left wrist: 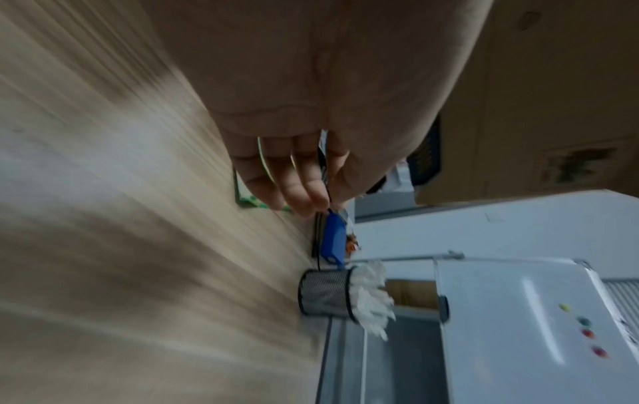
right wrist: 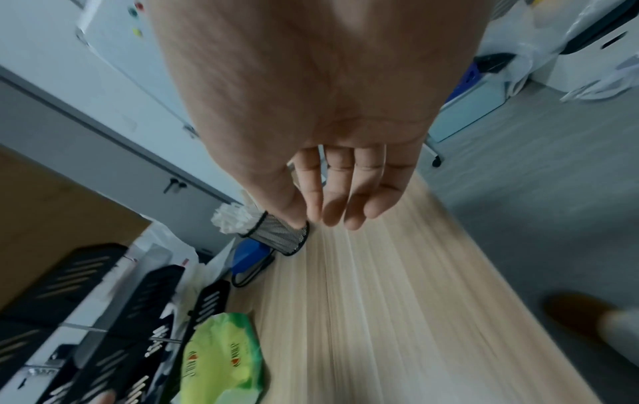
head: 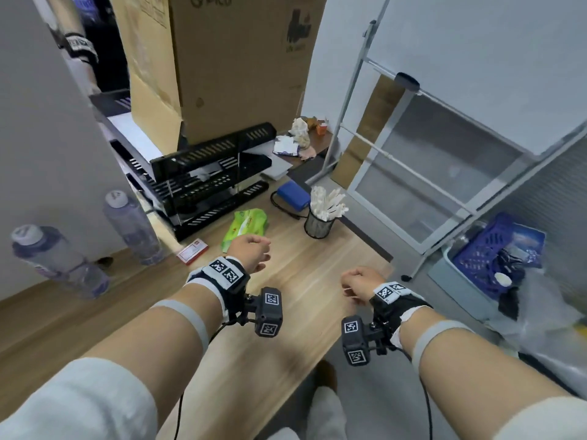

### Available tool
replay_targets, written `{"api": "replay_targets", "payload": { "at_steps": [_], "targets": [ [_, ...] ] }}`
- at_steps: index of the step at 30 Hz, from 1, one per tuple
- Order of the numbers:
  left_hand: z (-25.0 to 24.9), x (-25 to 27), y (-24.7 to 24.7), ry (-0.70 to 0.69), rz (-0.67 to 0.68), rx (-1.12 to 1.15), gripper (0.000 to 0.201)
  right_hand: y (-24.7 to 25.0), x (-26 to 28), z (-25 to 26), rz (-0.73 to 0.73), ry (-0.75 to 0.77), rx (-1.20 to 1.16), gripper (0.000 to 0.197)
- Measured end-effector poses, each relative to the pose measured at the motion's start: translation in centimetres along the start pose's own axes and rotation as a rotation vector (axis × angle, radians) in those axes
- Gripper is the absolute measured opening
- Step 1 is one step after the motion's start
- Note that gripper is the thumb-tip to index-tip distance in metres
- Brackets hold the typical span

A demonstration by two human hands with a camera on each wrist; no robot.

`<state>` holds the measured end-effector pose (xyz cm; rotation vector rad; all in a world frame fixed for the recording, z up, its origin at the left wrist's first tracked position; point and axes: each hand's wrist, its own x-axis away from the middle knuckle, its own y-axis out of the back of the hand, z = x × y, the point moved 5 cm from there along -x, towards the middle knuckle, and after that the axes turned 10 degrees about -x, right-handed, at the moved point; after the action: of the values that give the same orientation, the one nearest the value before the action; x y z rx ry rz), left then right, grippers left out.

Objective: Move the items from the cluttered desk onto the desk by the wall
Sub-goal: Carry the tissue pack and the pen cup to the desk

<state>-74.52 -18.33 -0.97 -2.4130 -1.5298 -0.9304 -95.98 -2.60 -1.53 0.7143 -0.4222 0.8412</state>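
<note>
Wooden worktop (head: 305, 281) by the wall, both hands above it.
Green wipes pack (head: 244, 226) just beyond the left hand (head: 251, 250); mesh cup (head: 318, 224) holds white sticks (beside a blue case (head: 293, 195)). Right hand (head: 360, 283) relaxed, both grips empty.

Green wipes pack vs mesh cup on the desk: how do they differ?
The green wipes pack lies flat; the mesh cup stands upright. The pack is soft, bright green and printed; the cup is stiff black wire mesh. The pack looks closed; the cup is open-topped and stuffed with white sticks. The pack lies just beyond the left hand; the cup sits near the desk's right edge. Both rest untouched on the wooden desk.
</note>
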Motion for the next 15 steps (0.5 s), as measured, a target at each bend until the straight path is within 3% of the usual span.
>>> {"api": "replay_targets", "payload": {
  "at_steps": [3, 6, 8, 11, 15],
  "targets": [
    [0.8, -3.5, 0.9, 0.085, -0.195, -0.030, 0.023, -0.4, -5.9, 1.0, 0.064, -0.011, 0.065, 0.034],
    [3.6, -7.8, 1.3, 0.203, -0.358, -0.171, 0.067, 0.1, -11.4, 2.0, 0.082, 0.007, 0.142, 0.067],
    [4.9, -9.4, 0.7, 0.270, -0.431, -0.220, 0.087, 0.4, -14.4, 3.1, 0.094, 0.041, 0.237, 0.081],
    [3.4, -8.0, -0.5, 0.345, -0.505, -0.261, 0.080, 0.5, -18.1, 4.8, 0.062, 0.154, 0.341, 0.081],
    [3.5, -8.9, -1.2, 0.409, -0.589, -0.254, 0.072, 0.2, -21.6, 4.5, 0.170, 0.185, 0.230, 0.105]
  ]
}}
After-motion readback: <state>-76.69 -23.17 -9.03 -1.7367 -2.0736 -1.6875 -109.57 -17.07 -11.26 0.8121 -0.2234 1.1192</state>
